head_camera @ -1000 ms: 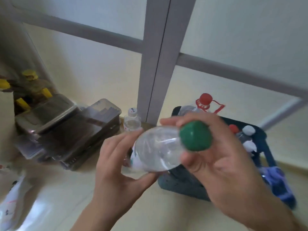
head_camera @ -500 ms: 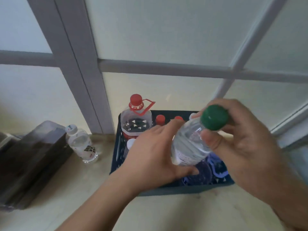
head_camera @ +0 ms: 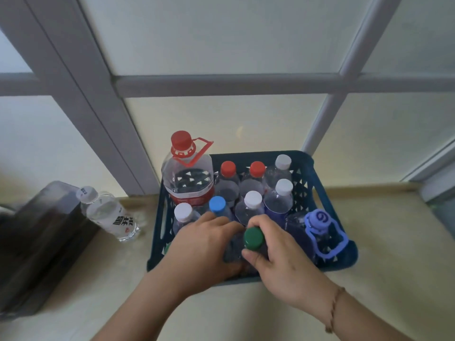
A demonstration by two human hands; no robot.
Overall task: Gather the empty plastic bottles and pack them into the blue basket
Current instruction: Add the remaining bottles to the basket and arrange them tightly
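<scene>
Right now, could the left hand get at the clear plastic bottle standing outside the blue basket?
Probably not yet: the left hand grips the green-capped bottle; the clear plastic bottle otherwise stands unobstructed left of the blue basket.

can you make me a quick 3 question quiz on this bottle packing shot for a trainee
1. True or false: the green-capped bottle is being set into the blue basket with both hands on it.
2. Which bottle stands outside the basket? A) the big red-capped jug B) the clear bottle with black lettering C) the blue-capped bottle
3. What colour is the cap of the bottle at the basket's near right corner?

Key: 1 true: left hand and right hand grip it. 2 B. 3 purple.
</scene>
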